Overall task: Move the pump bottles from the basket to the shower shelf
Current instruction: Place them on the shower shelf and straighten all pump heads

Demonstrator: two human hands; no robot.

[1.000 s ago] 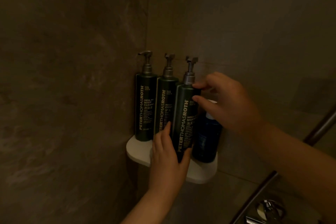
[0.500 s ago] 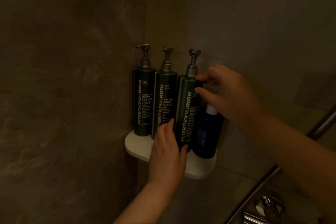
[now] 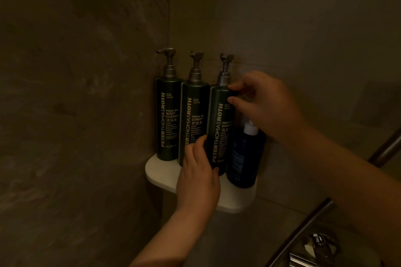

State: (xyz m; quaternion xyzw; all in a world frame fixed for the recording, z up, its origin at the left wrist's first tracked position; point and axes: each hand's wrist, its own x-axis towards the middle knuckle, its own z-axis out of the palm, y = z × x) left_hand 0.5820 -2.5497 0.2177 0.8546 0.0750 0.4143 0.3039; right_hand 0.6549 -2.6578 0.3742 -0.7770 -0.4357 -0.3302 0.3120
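Three dark green pump bottles stand in a row on the white corner shower shelf (image 3: 159, 172): the body cleanser bottle (image 3: 168, 121) at the left, the conditioner bottle (image 3: 194, 119) in the middle, the shampoo bottle (image 3: 219, 128) at the right. My left hand (image 3: 198, 176) wraps the shampoo bottle's lower part. My right hand (image 3: 263, 104) pinches its shoulder from the right. The bottle stands upright, its base hidden behind my left hand. The basket is out of view.
A shorter blue bottle with a white cap (image 3: 244, 156) stands on the shelf right of the shampoo bottle. Dark stone walls meet in the corner behind. A metal rail (image 3: 303, 227) and chrome fitting (image 3: 316, 249) lie at the lower right.
The shampoo bottle has gone from tilted and lifted to upright on the shelf beside the conditioner bottle. Both hands stay on it; the view has shifted slightly.
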